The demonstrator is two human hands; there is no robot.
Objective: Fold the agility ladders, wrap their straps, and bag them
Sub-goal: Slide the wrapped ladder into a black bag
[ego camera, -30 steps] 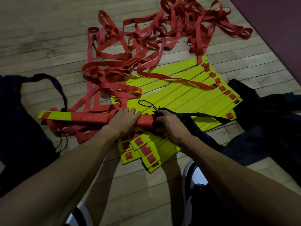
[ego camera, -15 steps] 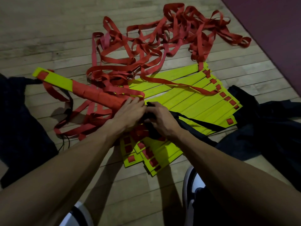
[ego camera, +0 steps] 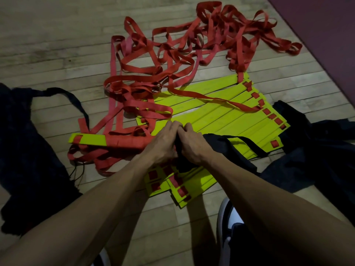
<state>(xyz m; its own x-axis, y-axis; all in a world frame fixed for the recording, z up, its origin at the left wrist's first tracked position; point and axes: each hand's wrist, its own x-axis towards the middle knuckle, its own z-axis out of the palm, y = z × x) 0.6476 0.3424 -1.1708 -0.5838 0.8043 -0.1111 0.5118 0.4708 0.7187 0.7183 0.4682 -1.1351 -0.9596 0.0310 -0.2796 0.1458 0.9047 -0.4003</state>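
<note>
Wood floor [ego camera: 57,54], tangled red straps [ego camera: 192,45], spare black bag [ego camera: 25,141]

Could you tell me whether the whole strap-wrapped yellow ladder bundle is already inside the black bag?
No, most of the strap-wrapped yellow ladder bundle lies bare on the wooden floor, left of both hands.

Bare floor [ego camera: 57,35] is left open at upper left; passage ahead is blocked by tangled straps [ego camera: 192,45] and fanned rungs [ego camera: 221,116].
</note>
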